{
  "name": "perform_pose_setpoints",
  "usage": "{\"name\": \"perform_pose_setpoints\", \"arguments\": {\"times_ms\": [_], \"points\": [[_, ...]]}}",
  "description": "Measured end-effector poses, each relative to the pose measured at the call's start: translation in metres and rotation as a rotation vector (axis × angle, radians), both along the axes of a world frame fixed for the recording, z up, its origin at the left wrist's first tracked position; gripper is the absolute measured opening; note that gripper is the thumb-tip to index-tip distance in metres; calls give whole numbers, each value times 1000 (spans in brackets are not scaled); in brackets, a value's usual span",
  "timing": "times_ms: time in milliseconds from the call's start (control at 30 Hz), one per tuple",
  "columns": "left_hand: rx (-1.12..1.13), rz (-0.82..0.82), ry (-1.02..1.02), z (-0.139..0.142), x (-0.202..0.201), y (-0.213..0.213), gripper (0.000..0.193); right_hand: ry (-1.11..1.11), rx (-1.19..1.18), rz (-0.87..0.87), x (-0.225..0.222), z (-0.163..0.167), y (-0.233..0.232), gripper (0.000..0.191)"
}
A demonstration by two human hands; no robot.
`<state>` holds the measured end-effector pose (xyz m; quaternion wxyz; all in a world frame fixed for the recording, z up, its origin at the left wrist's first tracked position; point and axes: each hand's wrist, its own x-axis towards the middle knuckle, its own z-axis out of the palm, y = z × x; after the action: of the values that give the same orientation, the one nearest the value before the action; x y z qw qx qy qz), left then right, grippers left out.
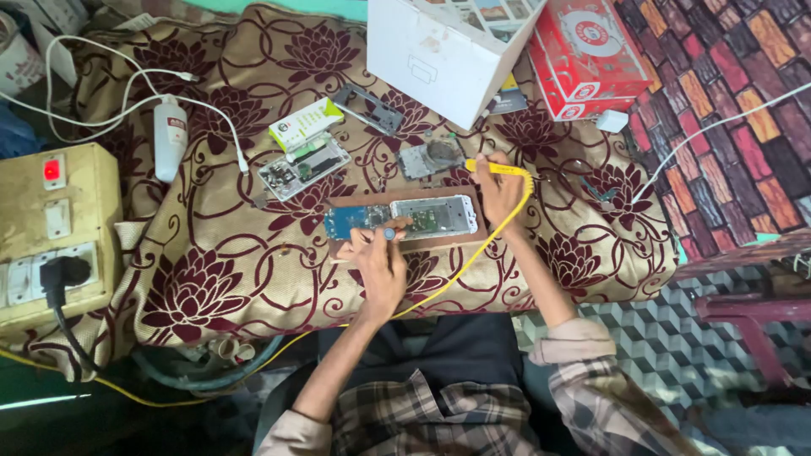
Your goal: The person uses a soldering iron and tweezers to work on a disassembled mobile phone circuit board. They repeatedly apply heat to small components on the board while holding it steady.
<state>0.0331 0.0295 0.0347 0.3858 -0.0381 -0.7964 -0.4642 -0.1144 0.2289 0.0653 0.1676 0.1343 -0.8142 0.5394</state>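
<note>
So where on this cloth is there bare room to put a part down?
Bare cloth lies left of the left hand, toward the switch box; more right of the right hand. Crowded above the circuit board, beside the white box.

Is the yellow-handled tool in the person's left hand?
No, the yellow-handled tool with its yellow cord is held in the right hand, above the opened phone.

Left hand (380, 262) pins the opened phone (401, 219) on the floral cloth (211, 279); right hand (500, 190) grips a yellow soldering iron (498, 169) just beside it.
</note>
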Motion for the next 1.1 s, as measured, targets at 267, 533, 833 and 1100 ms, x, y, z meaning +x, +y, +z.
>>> {"name": "perform_pose_setpoints", "arguments": {"times_ms": [267,533,833,1100], "points": [[-72,82,-19,-4,0,2,18,291,134,-142,-1,8,3,22],[-115,108,-21,-1,-1,2,16,316,136,-77,0,5,-11,16],[-74,86,-37,10,1,2,25,320,128,-106,3,3,-15,15],[-74,109,-69,6,1,3,31,230,109,-110,3,10,-17,18]]}}
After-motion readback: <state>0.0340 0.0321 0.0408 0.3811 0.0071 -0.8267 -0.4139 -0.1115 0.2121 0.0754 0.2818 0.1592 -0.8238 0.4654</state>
